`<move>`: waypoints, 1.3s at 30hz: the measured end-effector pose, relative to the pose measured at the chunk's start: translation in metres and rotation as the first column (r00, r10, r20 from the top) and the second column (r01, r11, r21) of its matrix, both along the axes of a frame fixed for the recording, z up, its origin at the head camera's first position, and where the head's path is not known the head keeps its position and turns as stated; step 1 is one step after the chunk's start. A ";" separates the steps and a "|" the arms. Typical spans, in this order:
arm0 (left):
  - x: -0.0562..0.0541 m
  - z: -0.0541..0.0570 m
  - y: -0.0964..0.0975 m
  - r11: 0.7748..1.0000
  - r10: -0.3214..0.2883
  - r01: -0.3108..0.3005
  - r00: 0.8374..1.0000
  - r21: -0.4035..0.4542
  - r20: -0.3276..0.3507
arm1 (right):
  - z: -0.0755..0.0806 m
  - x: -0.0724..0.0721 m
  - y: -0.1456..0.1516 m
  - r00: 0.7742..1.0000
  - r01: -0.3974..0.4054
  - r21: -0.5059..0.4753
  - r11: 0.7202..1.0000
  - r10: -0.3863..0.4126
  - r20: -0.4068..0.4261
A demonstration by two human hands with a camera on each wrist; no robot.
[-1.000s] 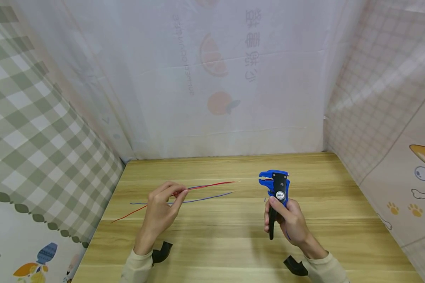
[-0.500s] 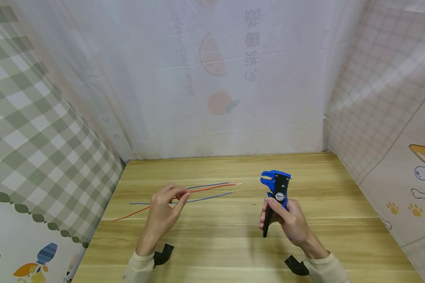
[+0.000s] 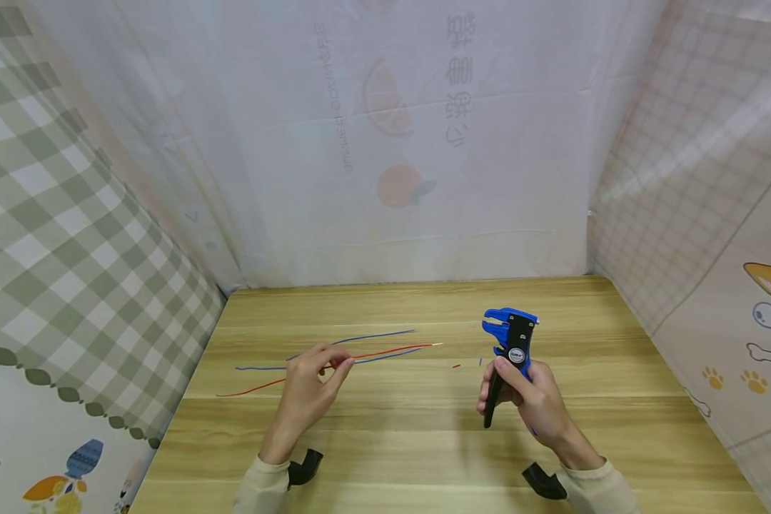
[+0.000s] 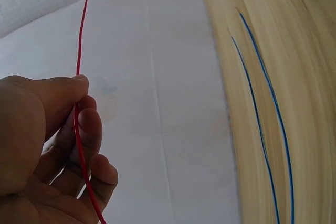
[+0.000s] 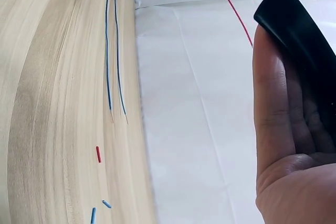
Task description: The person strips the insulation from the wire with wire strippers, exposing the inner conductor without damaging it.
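Between thumb and fingertips my left hand [image 3: 317, 382] pinches a red wire [image 4: 80, 40]; its bare metal end points right, toward the tool. My right hand [image 3: 532, 401] grips a blue and black wire stripper [image 3: 512, 334] by its handles, with the stripper's mouth facing left and no wire in it. In the right wrist view the black handle [image 5: 299, 40] lies across my curled fingers. Two blue wires [image 4: 269, 80] lie on the table behind and beneath my left hand, each with a bared tip.
A short red piece of insulation [image 3: 456, 366] and a blue piece [image 3: 480, 362] lie on the wooden table [image 3: 398, 457] between my hands. A second blue piece [image 5: 93, 215] shows in the right wrist view. A white curtain [image 3: 295, 214] stands along the back edge.
The red wire's end has come out of the stripper's mouth and moved slightly toward me. A red insulation piece has dropped onto the table. The stripper has shifted slightly right.
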State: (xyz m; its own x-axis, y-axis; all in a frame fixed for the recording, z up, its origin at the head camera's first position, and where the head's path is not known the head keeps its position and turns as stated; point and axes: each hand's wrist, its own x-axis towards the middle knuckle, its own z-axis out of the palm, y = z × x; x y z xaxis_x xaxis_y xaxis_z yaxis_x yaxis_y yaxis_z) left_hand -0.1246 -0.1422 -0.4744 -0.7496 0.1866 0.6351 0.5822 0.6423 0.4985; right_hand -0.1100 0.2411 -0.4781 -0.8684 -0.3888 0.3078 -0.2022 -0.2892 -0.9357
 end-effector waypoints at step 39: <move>-0.017 -0.066 0.016 0.999 0.031 -0.042 0.944 0.026 0.329 | -0.015 -0.006 0.020 1.000 0.018 0.030 0.999 -0.018 -0.006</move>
State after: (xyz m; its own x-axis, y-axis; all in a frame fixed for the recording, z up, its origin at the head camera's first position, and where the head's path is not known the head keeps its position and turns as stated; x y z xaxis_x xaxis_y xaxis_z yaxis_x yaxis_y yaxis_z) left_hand -0.1418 -0.1257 -0.5404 -0.9234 0.1390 0.3577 0.3593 0.6404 0.6788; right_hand -0.1161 0.2616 -0.4928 -0.8735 -0.3826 0.3010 -0.2123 -0.2570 -0.9428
